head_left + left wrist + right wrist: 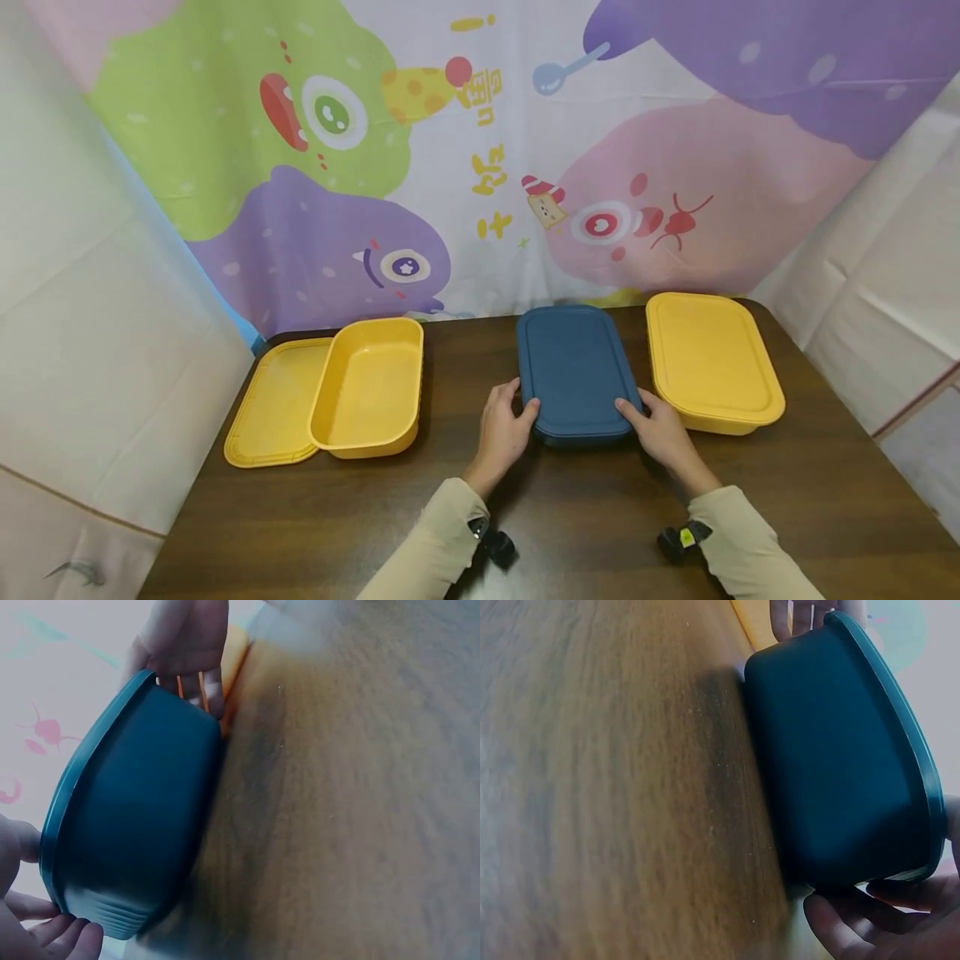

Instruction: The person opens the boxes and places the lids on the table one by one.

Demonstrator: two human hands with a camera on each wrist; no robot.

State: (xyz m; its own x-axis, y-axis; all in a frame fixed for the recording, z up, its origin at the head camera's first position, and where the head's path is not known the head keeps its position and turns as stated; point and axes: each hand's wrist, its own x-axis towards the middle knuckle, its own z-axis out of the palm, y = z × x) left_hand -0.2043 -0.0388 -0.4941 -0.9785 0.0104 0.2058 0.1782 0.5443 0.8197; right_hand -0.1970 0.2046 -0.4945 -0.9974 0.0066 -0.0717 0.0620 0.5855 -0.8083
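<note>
A dark blue lidded food box point(576, 371) lies flat at the middle back of the table, its lid seated on top. My left hand point(504, 429) grips its left side, thumb on the lid's edge and fingers down along the wall. On the opposite side my right hand point(666, 433) holds it the same way, thumb over the rim. The left wrist view shows the box's front wall point(142, 787) and ribbed end, with my left fingertips point(64, 934) beneath the rim. In the right wrist view, my right fingers point(840, 922) curl at the box's lower side.
Right of the blue box stands a yellow box point(712, 358) with its lid on, close to my right hand. At the left, an open yellow box point(367, 446) overlaps a loose yellow lid point(273, 408) on the brown table point(585, 533). A cartoon-printed curtain point(495, 275) hangs behind.
</note>
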